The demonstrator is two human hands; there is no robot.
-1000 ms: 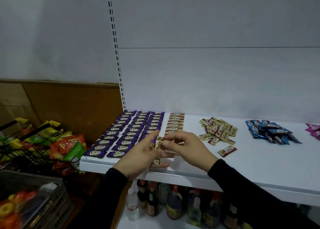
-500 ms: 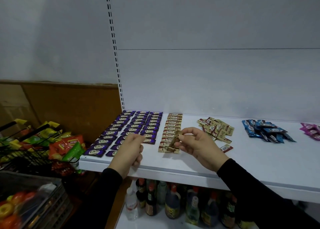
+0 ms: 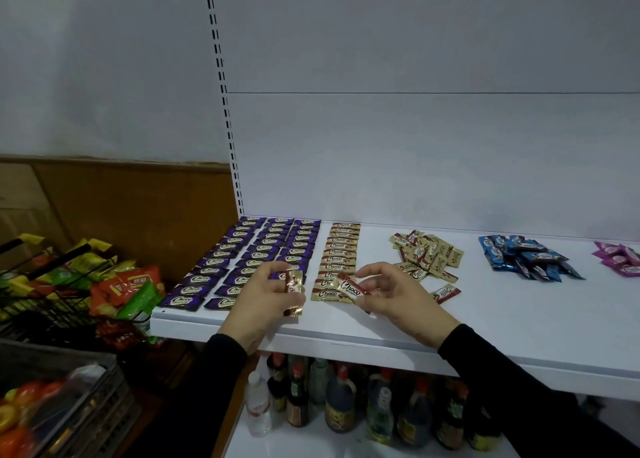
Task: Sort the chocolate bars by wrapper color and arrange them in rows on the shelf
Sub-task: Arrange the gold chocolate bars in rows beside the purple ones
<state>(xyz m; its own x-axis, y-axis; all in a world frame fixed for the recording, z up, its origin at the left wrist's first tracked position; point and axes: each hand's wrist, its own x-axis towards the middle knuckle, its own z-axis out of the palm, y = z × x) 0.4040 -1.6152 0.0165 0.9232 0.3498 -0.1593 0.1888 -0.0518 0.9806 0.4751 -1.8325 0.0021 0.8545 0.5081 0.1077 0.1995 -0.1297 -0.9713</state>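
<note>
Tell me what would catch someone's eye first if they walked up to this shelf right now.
Most striking are the purple chocolate bars laid in three neat rows at the shelf's left end, with a single gold row beside them. In front, the left hand and right hand each hold a gold bar. Further right lie loose heaps: gold, blue, pink.

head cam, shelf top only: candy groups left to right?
Purple rows → gold row → loose gold pile → blue pile → pink pile at the frame edge. Left hand and right hand each hold gold bars near the gold row's front end.
</note>
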